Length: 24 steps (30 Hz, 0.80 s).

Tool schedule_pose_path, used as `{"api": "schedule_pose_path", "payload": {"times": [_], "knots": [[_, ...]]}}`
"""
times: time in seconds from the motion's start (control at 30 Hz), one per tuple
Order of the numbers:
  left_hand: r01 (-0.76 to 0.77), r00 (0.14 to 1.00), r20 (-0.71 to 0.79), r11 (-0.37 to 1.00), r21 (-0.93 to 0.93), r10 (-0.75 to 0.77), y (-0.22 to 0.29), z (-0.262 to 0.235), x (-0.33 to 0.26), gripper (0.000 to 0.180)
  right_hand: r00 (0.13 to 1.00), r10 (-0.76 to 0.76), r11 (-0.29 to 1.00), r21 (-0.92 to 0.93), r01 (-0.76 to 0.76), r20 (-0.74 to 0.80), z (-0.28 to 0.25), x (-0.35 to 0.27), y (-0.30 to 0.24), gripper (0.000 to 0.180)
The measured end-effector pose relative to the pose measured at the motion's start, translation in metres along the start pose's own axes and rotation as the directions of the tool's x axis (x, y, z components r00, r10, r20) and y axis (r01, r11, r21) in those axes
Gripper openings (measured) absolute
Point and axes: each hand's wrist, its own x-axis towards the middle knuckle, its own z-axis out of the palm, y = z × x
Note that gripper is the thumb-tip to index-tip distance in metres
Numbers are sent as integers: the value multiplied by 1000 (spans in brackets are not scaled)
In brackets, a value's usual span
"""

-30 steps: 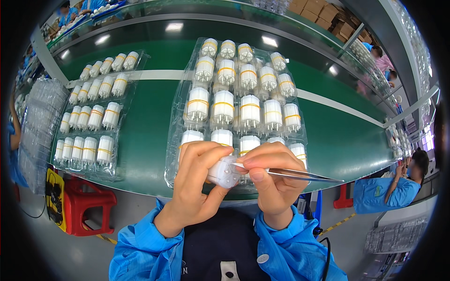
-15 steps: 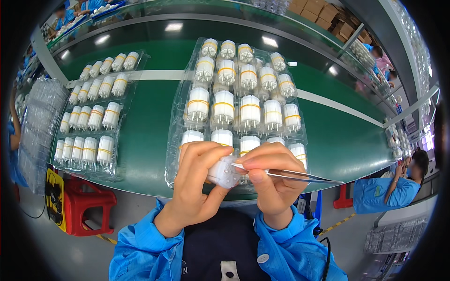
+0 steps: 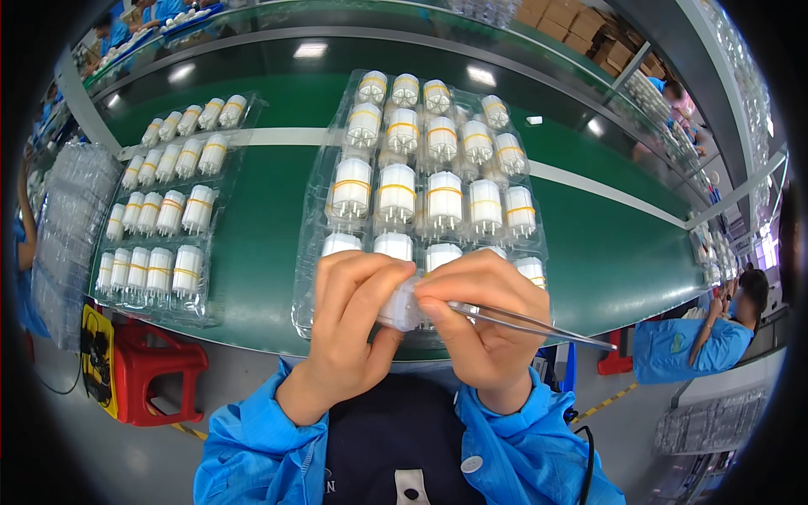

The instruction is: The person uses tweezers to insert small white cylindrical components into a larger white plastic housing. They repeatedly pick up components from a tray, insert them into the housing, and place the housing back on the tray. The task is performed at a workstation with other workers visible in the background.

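My left hand [image 3: 343, 324] is closed round a small white cylindrical part [image 3: 399, 311], its end face turned up toward me. Pinched in my right hand [image 3: 492, 324] is a pair of metal tweezers [image 3: 543, 326]. Its long arms stick out to the right, and its tips are hidden behind my fingers. The right thumb and forefinger are right at the part's edge and seem to touch it. Just beyond both hands lies a clear plastic tray [image 3: 325, 160] with rows of white pronged cylinders [image 3: 396, 192], many ringed by a yellow band. My hands cover part of its nearest row.
To the left, a second clear tray [image 3: 220, 181] of similar cylinders lies on the green table [image 3: 261, 227]. A stack of clear trays [image 3: 71, 227] stands farther left. A red stool [image 3: 160, 370] is below the table edge. At the right sits a co-worker in blue [image 3: 694, 345].
My right fingers have shifted slightly left, closer over the white part, and now hide more of its end face. The tweezers' free end has dropped a little. The part stays in my left hand.
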Motion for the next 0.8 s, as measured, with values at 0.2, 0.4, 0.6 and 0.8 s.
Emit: {"api": "schedule_pose_path", "payload": {"times": [0.2,0.4,0.6,0.8], "knots": [[5,1000,-16,998,-57,-6,1,-8,3,52,947,262,797,595,-104,-185,3,-14,5,13],[153,983,-53,939,-308,-178,-2,1,-8,58,958,253,834,531,-147,-133,7,-15,-4,20],[111,994,39,984,-141,-107,0,-6,-3,65,979,131,924,378,-65,-153,5,-20,3,18],[49,998,36,995,-91,-46,-1,-4,-1,72,966,202,934,328,-140,-162,15,-14,-9,15]]}}
